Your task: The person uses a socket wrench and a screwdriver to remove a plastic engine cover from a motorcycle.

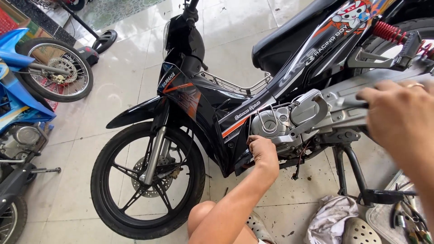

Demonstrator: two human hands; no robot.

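A black motorcycle [199,97] with orange trim stands on its centre stand [350,174] on a tiled floor. My left hand [263,151] reaches up from below, with its fingers curled against the lower edge of the black side fairing [226,135], right beside the silver engine [271,124]. Close to the camera and blurred, my right hand [400,117] is at the right, near the rear of the engine casing. Its fingers are closed around a short dark tool [355,105]. My bare knee [203,217] shows at the bottom.
The front wheel [147,180] with its disc brake is at lower left. A blue motorcycle [18,99] stands at the left edge. On the floor at lower right lie a dirty rag [330,217], a perforated sandal [359,232] and a tray of hand tools [407,217].
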